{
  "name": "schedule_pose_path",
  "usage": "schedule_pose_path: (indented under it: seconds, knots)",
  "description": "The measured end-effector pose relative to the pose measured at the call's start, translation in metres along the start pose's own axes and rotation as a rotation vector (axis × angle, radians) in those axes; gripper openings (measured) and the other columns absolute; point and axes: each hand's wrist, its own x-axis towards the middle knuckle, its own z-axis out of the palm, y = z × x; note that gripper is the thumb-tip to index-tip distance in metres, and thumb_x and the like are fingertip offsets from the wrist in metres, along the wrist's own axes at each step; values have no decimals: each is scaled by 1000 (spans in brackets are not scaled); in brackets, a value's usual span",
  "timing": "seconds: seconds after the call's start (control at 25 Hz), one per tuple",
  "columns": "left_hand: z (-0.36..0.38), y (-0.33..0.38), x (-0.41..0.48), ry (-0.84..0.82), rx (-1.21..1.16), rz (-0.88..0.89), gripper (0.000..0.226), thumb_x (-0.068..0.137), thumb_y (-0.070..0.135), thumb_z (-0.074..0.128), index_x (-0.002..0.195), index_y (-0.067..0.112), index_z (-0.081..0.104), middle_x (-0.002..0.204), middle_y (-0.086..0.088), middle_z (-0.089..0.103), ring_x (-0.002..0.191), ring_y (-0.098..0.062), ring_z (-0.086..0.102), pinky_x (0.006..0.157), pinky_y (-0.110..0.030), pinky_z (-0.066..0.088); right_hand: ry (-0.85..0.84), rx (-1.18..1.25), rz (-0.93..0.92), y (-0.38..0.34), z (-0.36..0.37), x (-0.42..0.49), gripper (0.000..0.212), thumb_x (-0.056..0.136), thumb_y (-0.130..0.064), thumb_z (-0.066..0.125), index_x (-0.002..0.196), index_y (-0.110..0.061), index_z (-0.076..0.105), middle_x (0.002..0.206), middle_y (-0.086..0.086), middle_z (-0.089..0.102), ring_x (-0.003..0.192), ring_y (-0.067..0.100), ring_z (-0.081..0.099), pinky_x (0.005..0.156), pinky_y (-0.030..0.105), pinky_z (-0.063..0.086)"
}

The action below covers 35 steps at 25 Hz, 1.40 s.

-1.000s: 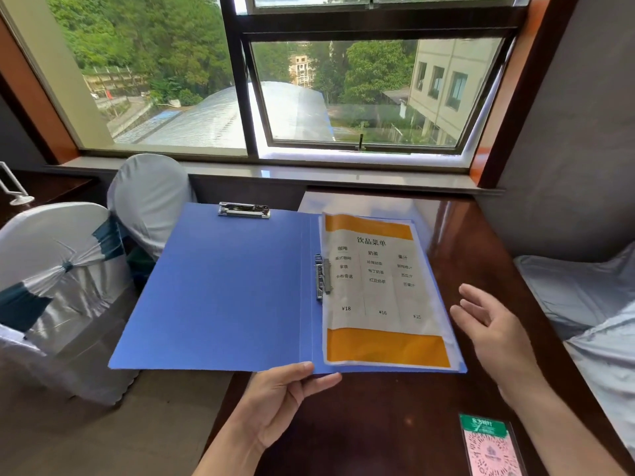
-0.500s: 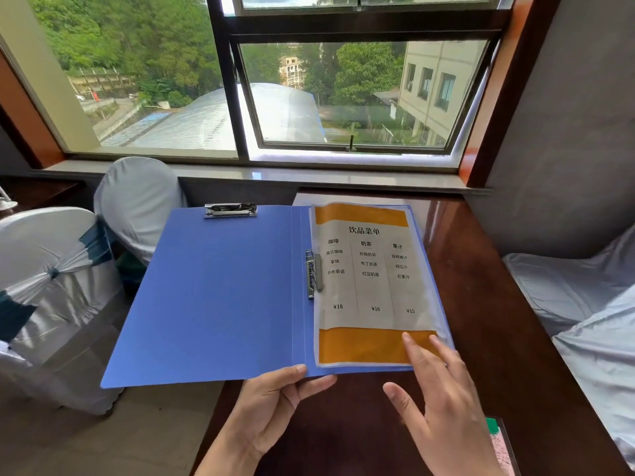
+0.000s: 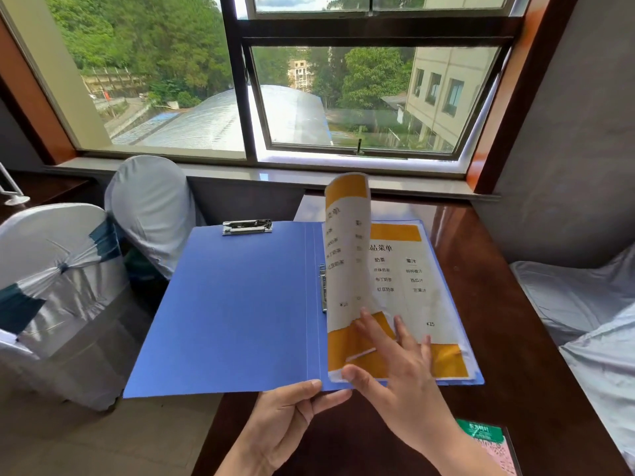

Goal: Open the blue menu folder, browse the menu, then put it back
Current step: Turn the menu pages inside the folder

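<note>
The blue menu folder [image 3: 233, 310] lies open, its right half on the dark wooden table [image 3: 515, 355] and its left cover hanging past the table's left edge. My left hand [image 3: 288, 417] grips the folder's bottom edge near the spine. My right hand [image 3: 395, 376] pinches the lower corner of the top menu page [image 3: 347, 255], a white sheet with orange bands, which curls upright. A second menu page [image 3: 412, 286] lies flat beneath it.
Two chairs in white covers [image 3: 58, 286] stand left of the table under the folder's free cover. A window sill [image 3: 275, 173] runs behind. A green and pink card stand [image 3: 488, 441] sits at the table's near right. Grey fabric [image 3: 591, 314] lies to the right.
My right hand came in from the right, took the top menu page's lower corner and lifted it; the page now curls upward toward the spine, uncovering a second page.
</note>
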Motion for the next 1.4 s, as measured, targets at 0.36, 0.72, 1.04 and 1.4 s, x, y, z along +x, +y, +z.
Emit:
schedule_pose_path:
  seconds: [0.36, 0.72, 1.04, 1.4]
  knots:
    - [-3, -17, 2, -43, -44, 36, 63, 76, -25, 59, 132, 4, 53, 116, -30, 68, 110, -59, 59, 76, -64, 57, 84, 618, 42, -37, -14, 52, 100, 64, -85, 57, 148, -49, 15, 161, -15, 22, 144, 9, 30, 109, 40, 42]
    - [2, -20, 2, -148, -11, 79, 76, 84, -19, 52, 140, 31, 46, 146, -15, 52, 128, -52, 48, 89, -66, 49, -267, 346, -112, -52, 12, 37, 67, 88, -74, 33, 148, -45, 29, 148, -26, 42, 139, -12, 27, 120, 36, 23]
    - [-11, -3, 4, -13, -51, 118, 57, 81, -21, 56, 133, 1, 49, 128, -28, 62, 112, -53, 61, 78, -60, 58, 233, -263, 22, 7, -20, -20, 77, 90, -72, 23, 139, -21, 54, 151, 9, 46, 143, 33, 32, 113, 61, 29]
    - [-5, -9, 14, -4, -83, 136, 51, 80, -19, 59, 127, 0, 55, 122, -28, 66, 107, -55, 62, 74, -56, 60, -11, -362, 225, 4, -12, -21, 84, 66, -90, -11, 144, -58, -8, 163, -1, 23, 152, 21, -2, 120, 46, -10]
